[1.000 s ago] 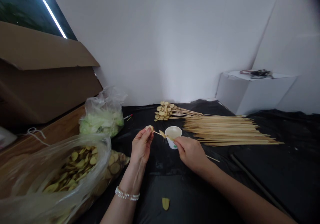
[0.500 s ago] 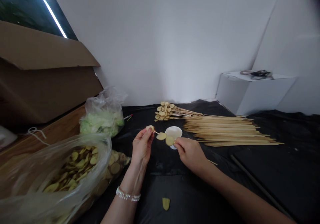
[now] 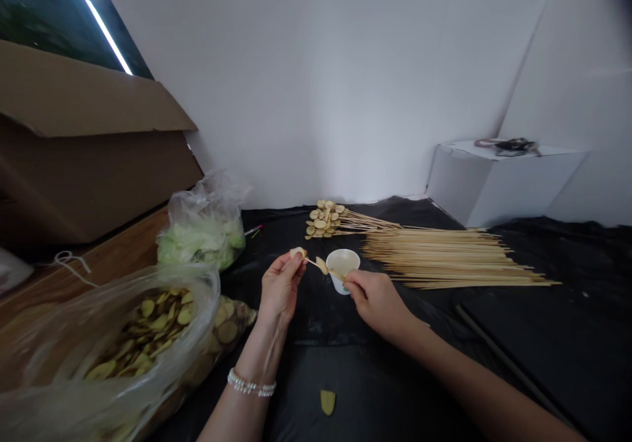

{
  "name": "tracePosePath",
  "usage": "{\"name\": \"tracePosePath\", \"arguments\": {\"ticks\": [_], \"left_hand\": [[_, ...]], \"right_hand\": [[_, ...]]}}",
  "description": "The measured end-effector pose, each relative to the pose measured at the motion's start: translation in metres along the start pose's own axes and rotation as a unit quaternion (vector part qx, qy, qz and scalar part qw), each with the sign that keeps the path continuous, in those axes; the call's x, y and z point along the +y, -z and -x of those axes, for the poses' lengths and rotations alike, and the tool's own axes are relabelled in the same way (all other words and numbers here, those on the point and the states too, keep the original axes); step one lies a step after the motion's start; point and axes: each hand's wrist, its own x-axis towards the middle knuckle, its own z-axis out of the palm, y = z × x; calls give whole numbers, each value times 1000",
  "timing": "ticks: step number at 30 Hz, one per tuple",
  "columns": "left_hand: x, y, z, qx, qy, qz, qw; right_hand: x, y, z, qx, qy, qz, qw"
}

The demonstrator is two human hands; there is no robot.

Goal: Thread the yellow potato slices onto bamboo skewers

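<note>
My left hand (image 3: 280, 294) pinches a pale potato slice (image 3: 297, 252) between thumb and fingers, at the left end of a thin bamboo skewer (image 3: 312, 262). Further along that skewer is another slice (image 3: 322, 266), turned nearly edge-on. My right hand (image 3: 379, 302) is closed around the skewer on the right, with a thin slice edge showing by its fingertips. Just behind the skewer stands a white cup (image 3: 336, 286). A single loose potato slice (image 3: 328, 402) lies on the black sheet (image 3: 306, 369) in front of me.
On the left an open plastic bag (image 3: 207, 280) holds many potato slices. A bag of pale green vegetable (image 3: 200, 244) sits behind it, near a cardboard box (image 3: 93, 172). Loaded skewers (image 3: 323, 221) lie at the back, beside bare bamboo skewers (image 3: 449, 257). A white box (image 3: 474, 185) stands right.
The slices on the skewer have turned from facing me to nearly edge-on. Both hands keep almost the same place and hold.
</note>
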Motion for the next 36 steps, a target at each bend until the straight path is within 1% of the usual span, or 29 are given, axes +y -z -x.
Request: {"name": "tracePosePath", "arguments": {"ticks": [2,4,5,7,8,10,11,12,13,14,16,17,20,22,24,25,26,28,29,30,31,34,36], "left_hand": [[0,0,0,-4,-4,-6,1000],[0,0,0,-4,-4,-9,1000],[0,0,0,-5,-2,-10,1000],[0,0,0,-8,2,-9,1000],[1,0,0,-13,5,-8,1000],[1,0,0,-25,11,-8,1000],[2,0,0,-30,14,-9,999],[2,0,0,-32,16,-11,999],[2,0,1,-31,16,-13,999],[2,0,1,-27,15,-15,999],[2,0,1,-16,12,-17,1000],[1,0,0,-12,10,-18,1000],[0,0,0,-10,7,-21,1000],[0,0,-1,-14,7,-24,1000],[0,0,0,-20,10,-27,999],[1,-1,0,-25,11,-28,999],[1,-1,1,-31,12,-30,999],[2,-2,2,-43,19,-34,998],[2,-2,2,-48,23,-34,998],[2,-2,2,-49,27,-34,998],[1,-2,2,-47,29,-34,998],[-1,-2,2,-34,32,-29,998],[-1,-2,3,-30,33,-24,999]], "right_hand": [[1,-1,1,17,22,48,998],[1,0,1,14,22,45,999],[0,1,1,5,13,20,1000],[-1,4,-1,-33,-16,-66,997],[-1,5,-2,-62,-35,-118,990],[-2,8,-5,-125,-73,-207,968],[-2,8,-5,-145,-85,-230,958],[-2,8,-6,-149,-90,-234,957],[-1,8,-6,-135,-88,-217,963],[-1,7,-5,-107,-76,-182,974],[0,4,-2,-39,-36,-88,995],[0,3,-1,-13,-13,-41,999],[0,0,2,17,29,57,998],[-1,1,2,13,23,56,998],[-3,4,1,-7,-3,-13,1000],[-3,5,0,-29,-23,-68,997],[-4,7,-1,-62,-48,-131,988],[-5,9,-3,-140,-104,-252,952],[-5,10,-4,-170,-127,-291,933],[-5,10,-5,-180,-138,-307,924],[-5,9,-5,-169,-138,-301,928],[-4,7,-4,-77,-99,-206,970],[-4,6,-3,-48,-85,-166,981]]}}
